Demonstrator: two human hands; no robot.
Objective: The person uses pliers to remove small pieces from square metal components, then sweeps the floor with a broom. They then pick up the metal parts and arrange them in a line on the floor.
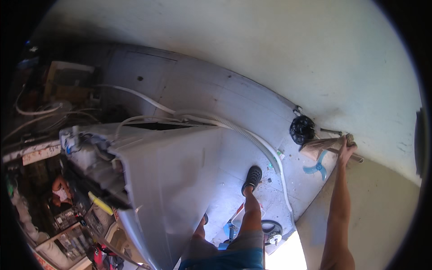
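Note:
My right arm stretches up along the right side. Its hand (346, 152) is closed around a tan, fan-shaped bundle that looks like a soft broom (323, 144), beside the pale wall. Partly under the hand, a narrow looped end pokes out on the right. Just below the bundle lies a light-blue three-bladed fan blade (319, 166). A black plastic bag (302, 129) sits at the bundle's left. My left hand is out of the picture.
At my left stands a large grey-white appliance cabinet (175, 171) with its upper part exposed. Pale hoses (265, 148) run across the grey floor. A black wheel (271, 228) lies by my leg. Another person (61, 191) is at far left among cluttered shelves.

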